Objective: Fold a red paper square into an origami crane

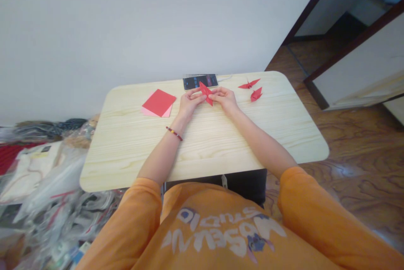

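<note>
Folded red paper (205, 90), slim and sharply pointed, slants between both hands (187, 104).

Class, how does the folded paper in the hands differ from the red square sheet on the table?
The folded paper is narrow and pointed, while the red square sheet is broad and flat. The left hand and right hand hold the folded paper; the red square sheet lies on pink paper. Both are red.

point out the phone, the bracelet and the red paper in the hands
phone (205, 79), head view, middle of the screen
bracelet (174, 133), head view, middle of its visible beads
folded red paper (205, 91), head view, its middle
</note>
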Motion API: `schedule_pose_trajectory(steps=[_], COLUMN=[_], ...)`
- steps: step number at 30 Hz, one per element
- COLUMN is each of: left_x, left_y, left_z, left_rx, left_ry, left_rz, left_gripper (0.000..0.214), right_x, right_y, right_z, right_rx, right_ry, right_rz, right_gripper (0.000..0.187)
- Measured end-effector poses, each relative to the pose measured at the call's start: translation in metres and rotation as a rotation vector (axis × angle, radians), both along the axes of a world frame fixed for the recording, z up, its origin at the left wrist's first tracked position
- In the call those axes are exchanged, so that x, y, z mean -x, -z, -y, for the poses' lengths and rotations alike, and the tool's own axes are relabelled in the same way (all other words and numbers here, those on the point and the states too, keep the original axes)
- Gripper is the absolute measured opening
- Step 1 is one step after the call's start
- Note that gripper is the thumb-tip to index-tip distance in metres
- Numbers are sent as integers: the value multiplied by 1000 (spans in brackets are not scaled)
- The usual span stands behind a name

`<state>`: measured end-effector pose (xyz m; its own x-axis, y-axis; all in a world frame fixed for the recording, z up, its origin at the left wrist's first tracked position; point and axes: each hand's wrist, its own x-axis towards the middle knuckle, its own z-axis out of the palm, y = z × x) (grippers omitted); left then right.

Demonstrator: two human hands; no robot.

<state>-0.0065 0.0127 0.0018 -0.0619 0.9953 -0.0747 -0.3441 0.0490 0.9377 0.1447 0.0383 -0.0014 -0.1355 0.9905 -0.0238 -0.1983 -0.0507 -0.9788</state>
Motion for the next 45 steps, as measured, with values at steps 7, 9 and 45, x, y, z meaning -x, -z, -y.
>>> schedule_pose_trajectory(steps=[7,9,45], left_x=[0,-1,-4], left_y=[1,0,-6], left_z=[-1,0,5], left_rx=[-38,-39,-53], left_ry=[-2,9,44], left_rz=[11,14,-110], left_gripper=[53,52,44], right_x=[-1,-2,-2], right_y=[-3,-3,6], right_z=[0,-1,-5], right_rx=[16,11,-23], right_ry=[-59,-52,-64], right_rz=[-6,-14,-27], right_gripper=[40,40,36])
